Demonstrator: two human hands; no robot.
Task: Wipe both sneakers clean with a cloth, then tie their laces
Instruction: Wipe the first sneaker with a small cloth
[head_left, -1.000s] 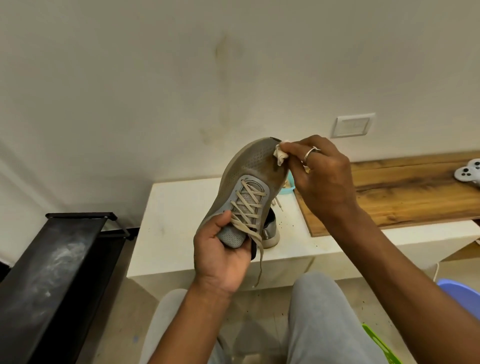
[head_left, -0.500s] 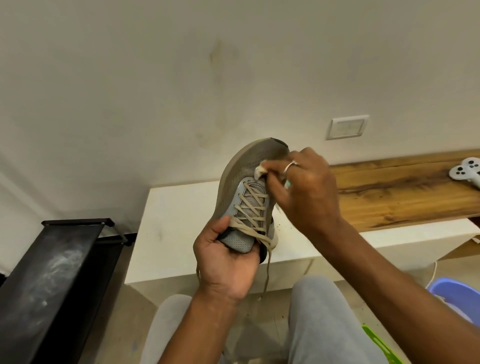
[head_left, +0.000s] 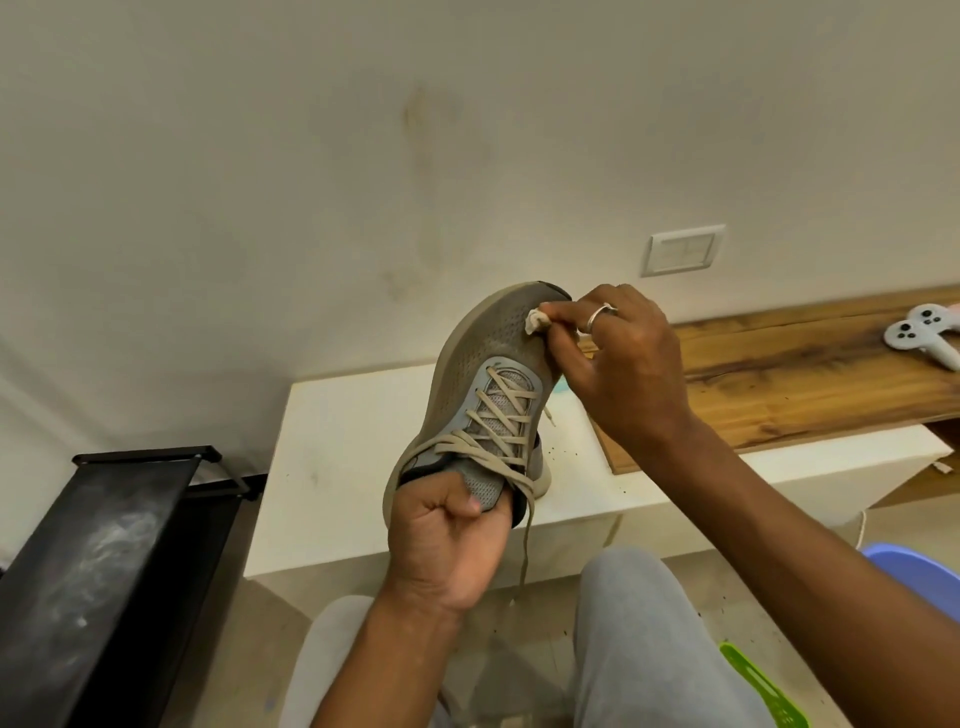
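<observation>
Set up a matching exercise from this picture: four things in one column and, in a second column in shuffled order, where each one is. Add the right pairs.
Column A
1. small white cloth wad
2. grey-brown mesh sneaker
3. white game controller
4. silver ring

Column B
a. lying on the wooden board, far right
b. gripped at its heel end by the left hand
c. worn on a finger of the right hand
d. pinched against the sneaker's toe

Pairs: 1-d, 2-b, 3-a, 4-c

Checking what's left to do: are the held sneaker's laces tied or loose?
Loose: no bow on the sneaker; one lace end dangles past the left hand.
</observation>
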